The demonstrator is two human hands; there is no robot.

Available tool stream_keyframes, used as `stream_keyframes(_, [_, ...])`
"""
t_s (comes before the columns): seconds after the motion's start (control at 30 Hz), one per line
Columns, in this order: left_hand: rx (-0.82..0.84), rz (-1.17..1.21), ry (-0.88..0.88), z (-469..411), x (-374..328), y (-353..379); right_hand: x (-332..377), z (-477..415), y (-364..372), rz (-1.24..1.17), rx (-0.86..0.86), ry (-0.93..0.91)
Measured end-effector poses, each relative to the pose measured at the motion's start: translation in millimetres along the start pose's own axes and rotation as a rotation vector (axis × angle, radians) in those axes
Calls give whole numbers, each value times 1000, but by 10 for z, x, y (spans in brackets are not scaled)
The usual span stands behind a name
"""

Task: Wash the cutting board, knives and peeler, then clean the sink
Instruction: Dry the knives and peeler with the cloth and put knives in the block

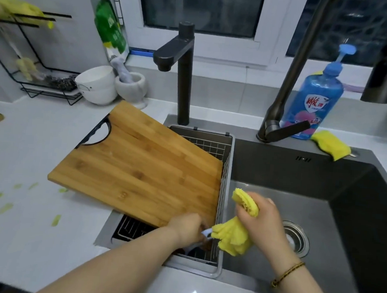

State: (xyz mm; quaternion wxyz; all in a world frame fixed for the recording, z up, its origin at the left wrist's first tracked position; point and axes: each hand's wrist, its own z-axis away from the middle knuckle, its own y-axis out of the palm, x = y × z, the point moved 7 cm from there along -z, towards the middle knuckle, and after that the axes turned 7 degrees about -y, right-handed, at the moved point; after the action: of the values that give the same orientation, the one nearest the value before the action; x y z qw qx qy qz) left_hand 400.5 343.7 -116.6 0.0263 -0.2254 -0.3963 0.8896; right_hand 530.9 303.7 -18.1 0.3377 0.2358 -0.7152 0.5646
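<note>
Right hand [263,216]: is gripping a yellow cloth [234,239], fingers curled round its bunched middle; one end is sticking up above the fist and the rest is hanging below it.
Left hand [187,230]: is curling its fingers round a pale-handled utensil [206,233], just left of the right hand; whether this is the peeler or a knife cannot be told.
Wire basket [213,145]: is sitting directly under the left hand, in the left end of the sink [300,172].
Cutting board [141,163]: is lying just beyond the left hand, bridging the basket and the counter, its handle end pointing away and leftward.
Drain [296,239]: is showing just right of the right wrist.
Two dark faucets [183,77]: are standing well beyond both hands.
Detergent bottle [315,97] and sponge [331,144]: are resting far beyond the right hand.
Green scraps [55,220]: are lying well left of the left hand.
</note>
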Motion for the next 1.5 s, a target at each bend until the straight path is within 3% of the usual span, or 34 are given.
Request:
stream_keyframes(0.27, [-186,166,54,262,-15,-639,-8,-4,-64,-127,-51,43])
stream_keyframes(0.47, [-315,768,117,674,256,-1237,252,-93,-40,-201,-117,-12])
stream_keyframes(0.67, [-508,1289,48,918,732,-1373,604,-168,120,-105,-250,-51])
stream_keyframes(0.77, [-609,1443,7,906,902,-1299,1058,-152,228,33,-434,-281])
stream_keyframes(0.83, [-568,1510,10,884,896,-1252,1329,-169,497,124,-430,-460])
stream_keyframes(0.9, [-530,1570,39,890,879,-1240,1456,-241,827,173,-323,-539])
stream_keyframes(1.1, [-550,1695,34,885,1076,-1318,1428,-372,1124,257,-286,-512])
stream_keyframes(1.27, [-536,1706,99,882,1139,-1454,1560,-275,1301,321,-237,-688])
stream_keyframes(1.4, [-514,1722,149,862,1119,-1471,1486,-507,1130,318,-356,-562])
stream_keyframes(1.5, [-629,1716,188,907,1172,-1542,1430,-517,1065,197,-407,-480])
